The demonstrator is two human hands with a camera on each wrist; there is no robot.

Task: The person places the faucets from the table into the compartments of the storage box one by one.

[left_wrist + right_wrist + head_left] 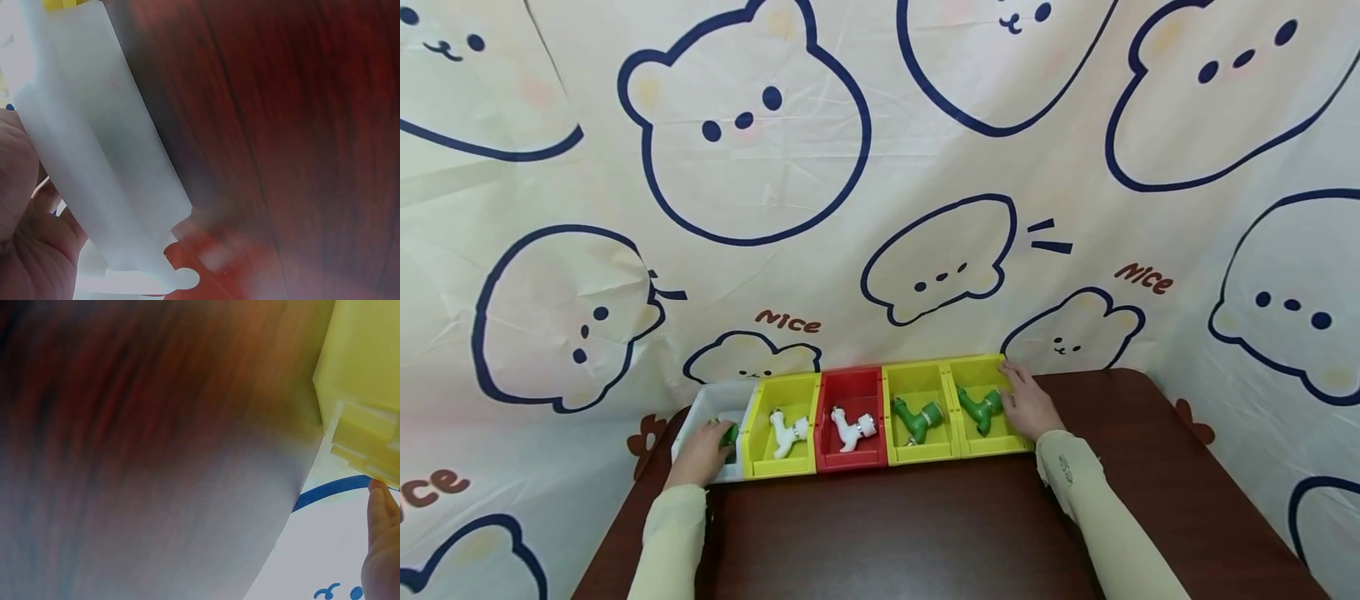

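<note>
My left hand (698,454) reaches into the white bin (683,433) at the left end of the row, its fingers on a green plastic tap (730,435) that is mostly hidden by the hand. In the left wrist view the white bin's wall (119,119) stands beside the palm. At the other end, my right hand (1028,404) touches the side rim of the last yellow bin (985,373). Its fingers (377,515) look straight at that bin's edge in the right wrist view. Inside this bin lies a green tap (981,408).
Between the end bins stand a yellow bin (760,465) with a white tap (786,433), a red bin (850,460) with a white tap (852,427), and a yellow bin (925,452) with a green tap (916,418). All sit on a dark wooden table (880,533) against a bear-printed cloth (820,283).
</note>
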